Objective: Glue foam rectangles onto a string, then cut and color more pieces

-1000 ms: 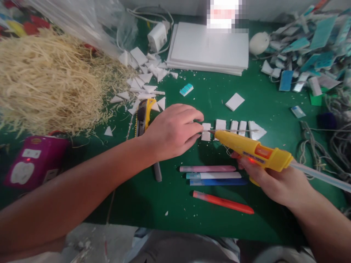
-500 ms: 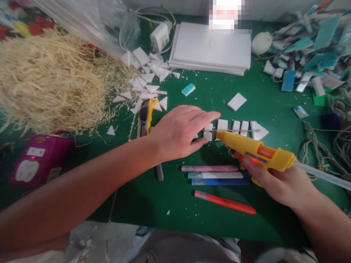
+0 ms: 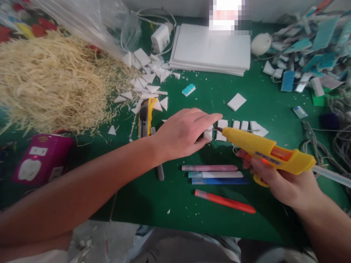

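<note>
My right hand (image 3: 282, 179) is wrapped around a yellow hot glue gun (image 3: 255, 144) with a clear glue stick (image 3: 331, 177) out of its back end. The gun's dark nozzle points left, at the gap between two white foam pieces. My left hand (image 3: 186, 133) lies over the left end of the row, its thumb and index finger on either side of a small white foam piece (image 3: 208, 134). Other foam pieces (image 3: 244, 126) continue the row to the right, ending in a pointed one (image 3: 258, 128). A thin string or stick runs across them, partly hidden by the gun.
Pink, white, blue and red markers (image 3: 225, 201) lie in front. A yellow box cutter (image 3: 146, 117) is left of my left hand, near foam scraps (image 3: 148, 78) and straw (image 3: 52, 84). White boards (image 3: 211, 47) are stacked behind. A purple power box (image 3: 42, 159) sits left, tangled cord (image 3: 315, 146) right.
My right hand has drawn the glue gun to the right, so its nozzle shows more clearly beside the foam piece. My left hand has barely moved.
</note>
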The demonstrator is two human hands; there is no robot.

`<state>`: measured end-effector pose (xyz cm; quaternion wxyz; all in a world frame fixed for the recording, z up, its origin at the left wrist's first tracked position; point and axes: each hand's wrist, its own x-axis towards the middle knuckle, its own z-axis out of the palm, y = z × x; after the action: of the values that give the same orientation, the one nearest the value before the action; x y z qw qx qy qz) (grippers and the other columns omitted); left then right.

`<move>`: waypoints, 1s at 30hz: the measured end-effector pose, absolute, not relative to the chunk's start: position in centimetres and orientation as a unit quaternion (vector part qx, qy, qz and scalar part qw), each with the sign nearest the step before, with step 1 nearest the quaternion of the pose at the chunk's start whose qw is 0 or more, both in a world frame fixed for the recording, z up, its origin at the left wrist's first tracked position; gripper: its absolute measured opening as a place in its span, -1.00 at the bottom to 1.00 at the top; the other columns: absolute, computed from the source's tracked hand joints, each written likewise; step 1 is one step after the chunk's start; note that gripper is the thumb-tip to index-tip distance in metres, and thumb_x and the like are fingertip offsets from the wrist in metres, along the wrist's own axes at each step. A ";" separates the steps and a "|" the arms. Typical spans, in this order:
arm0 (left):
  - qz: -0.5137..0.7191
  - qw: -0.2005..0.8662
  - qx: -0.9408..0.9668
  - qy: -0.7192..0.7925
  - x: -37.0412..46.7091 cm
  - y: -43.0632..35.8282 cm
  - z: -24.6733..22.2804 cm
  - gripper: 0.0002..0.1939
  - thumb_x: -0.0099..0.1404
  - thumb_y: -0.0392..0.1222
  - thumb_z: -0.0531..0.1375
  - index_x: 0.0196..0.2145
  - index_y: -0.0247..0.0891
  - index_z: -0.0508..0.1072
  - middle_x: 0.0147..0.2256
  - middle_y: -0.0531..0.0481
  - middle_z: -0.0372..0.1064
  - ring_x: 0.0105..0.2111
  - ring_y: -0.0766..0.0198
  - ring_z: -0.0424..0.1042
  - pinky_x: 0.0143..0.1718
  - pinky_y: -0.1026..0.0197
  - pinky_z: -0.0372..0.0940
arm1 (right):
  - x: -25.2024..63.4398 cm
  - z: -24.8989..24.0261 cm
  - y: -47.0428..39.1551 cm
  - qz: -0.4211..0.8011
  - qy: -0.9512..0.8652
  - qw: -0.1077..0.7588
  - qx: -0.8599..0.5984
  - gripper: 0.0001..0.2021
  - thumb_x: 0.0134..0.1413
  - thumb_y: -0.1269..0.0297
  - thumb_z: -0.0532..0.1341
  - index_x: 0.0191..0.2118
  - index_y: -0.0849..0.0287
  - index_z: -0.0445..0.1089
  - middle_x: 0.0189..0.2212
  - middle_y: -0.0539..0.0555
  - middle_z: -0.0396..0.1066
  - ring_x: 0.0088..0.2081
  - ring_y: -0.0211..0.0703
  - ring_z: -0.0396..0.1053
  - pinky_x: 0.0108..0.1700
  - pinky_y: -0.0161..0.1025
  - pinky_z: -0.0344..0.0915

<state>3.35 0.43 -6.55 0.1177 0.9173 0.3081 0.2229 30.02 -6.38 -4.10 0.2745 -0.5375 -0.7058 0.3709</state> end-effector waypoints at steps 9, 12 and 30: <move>0.228 0.097 0.910 0.332 2.5 0.8 -6.0 -0.59 0.45 -0.29 0.12 0.22 -0.38 0.36 -0.01 -0.18 0.57 0.02 0.07 0.53 0.09 0.03 0.39 | 30.5 -4.4 -6.5 0.392 -0.703 0.277 -0.526 -0.68 0.33 -0.07 0.22 -0.21 0.01 0.62 -0.51 0.04 0.56 -0.57 -0.17 0.45 -0.54 -0.28 0.41; 0.228 0.086 0.908 0.340 2.2 0.9 -6.1 -0.60 0.44 -0.36 0.08 0.20 -0.36 0.38 -0.18 -0.08 0.59 -0.15 0.13 0.56 -0.02 0.06 0.40 | 30.1 -4.5 -6.5 0.391 -0.704 0.285 -0.519 -0.66 0.32 -0.08 0.22 -0.24 0.04 0.61 -0.47 0.06 0.56 -0.54 -0.18 0.46 -0.52 -0.30 0.40; 0.255 0.022 0.924 0.286 2.4 1.1 -6.7 -0.67 0.50 -0.34 0.08 0.15 -0.32 0.45 -0.31 -0.04 0.55 -0.24 0.19 0.53 -0.10 0.11 0.37 | 28.5 -3.0 -5.3 0.353 -0.756 0.231 -0.500 -0.73 0.29 0.12 0.20 -0.41 0.11 0.46 -0.55 0.03 0.52 -0.60 -0.20 0.44 -0.55 -0.31 0.40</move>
<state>2.35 1.06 -6.66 0.0220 0.9236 0.2858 0.2545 28.48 -5.28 -2.97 0.2306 -0.5001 -0.7565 0.3528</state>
